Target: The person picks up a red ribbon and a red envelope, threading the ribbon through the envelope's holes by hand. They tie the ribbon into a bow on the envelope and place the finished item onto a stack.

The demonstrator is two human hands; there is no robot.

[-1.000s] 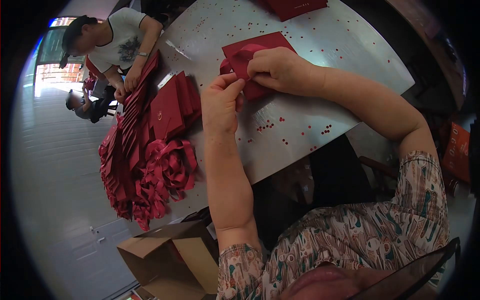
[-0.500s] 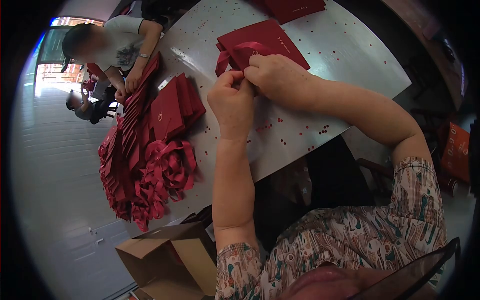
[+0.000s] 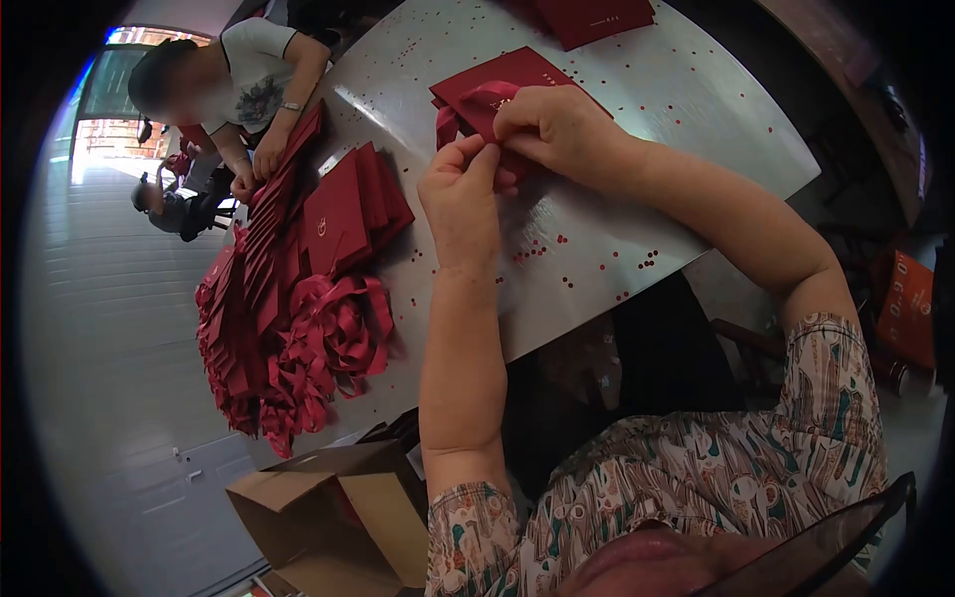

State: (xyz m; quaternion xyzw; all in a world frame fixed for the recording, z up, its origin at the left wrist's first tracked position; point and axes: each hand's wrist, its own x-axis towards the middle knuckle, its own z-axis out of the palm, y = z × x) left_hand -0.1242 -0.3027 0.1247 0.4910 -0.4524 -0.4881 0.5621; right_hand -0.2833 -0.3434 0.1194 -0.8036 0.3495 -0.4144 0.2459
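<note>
In the head view, my left hand (image 3: 461, 204) and my right hand (image 3: 557, 129) meet at the near edge of a dark red paper bag (image 3: 537, 67). Both hands pinch red ribbon, with fingertips almost touching; the exact spot they grip is partly hidden by the fingers. A loop of the red ribbon (image 3: 485, 95) arches over the bag just beyond my fingers. The bag lies flat on the table, with another layer of red showing under its left edge. Small light print shows on its face.
A white table (image 3: 597, 214) carries scattered red paper dots. Left are upright red bags (image 3: 338, 214) and a heap of ribbon handles (image 3: 343, 323); more red bags (image 3: 597, 20) lie at the far edge. A co-worker (image 3: 264, 80) handles bags. An open cardboard box (image 3: 308, 488) stands below.
My right hand has shifted slightly up, and its fingers have drawn a little apart from the left fingertips. The bag under them has turned or slid slightly. The co-worker's hands have barely moved.
</note>
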